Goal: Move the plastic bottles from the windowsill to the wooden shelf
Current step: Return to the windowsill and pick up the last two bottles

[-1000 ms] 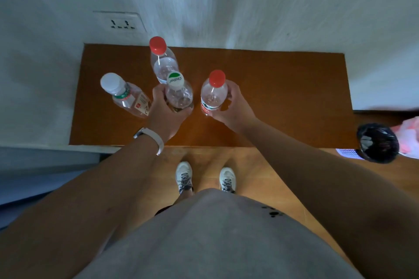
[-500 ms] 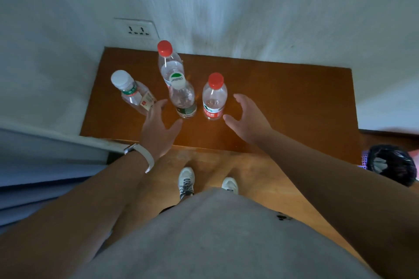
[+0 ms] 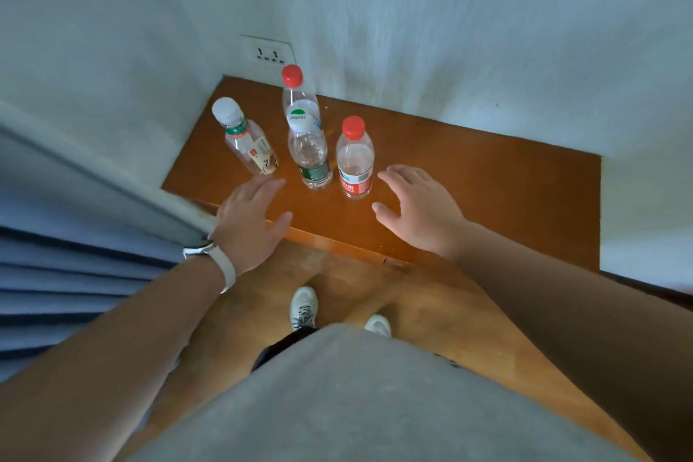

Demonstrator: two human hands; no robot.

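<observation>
Four plastic bottles (image 3: 311, 146) upright on wooden shelf (image 3: 468, 191), just beyond both grips: left hand (image 3: 249, 223) and right hand (image 3: 422, 212) spread, empty; best withdrawn level, avoiding toppling any.

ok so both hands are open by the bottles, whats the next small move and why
Probably draw both hands back and turn away for more bottles. The left hand and right hand are open and empty, and four bottles stand upright on the wooden shelf, so nothing here seems to need a grip.
</observation>
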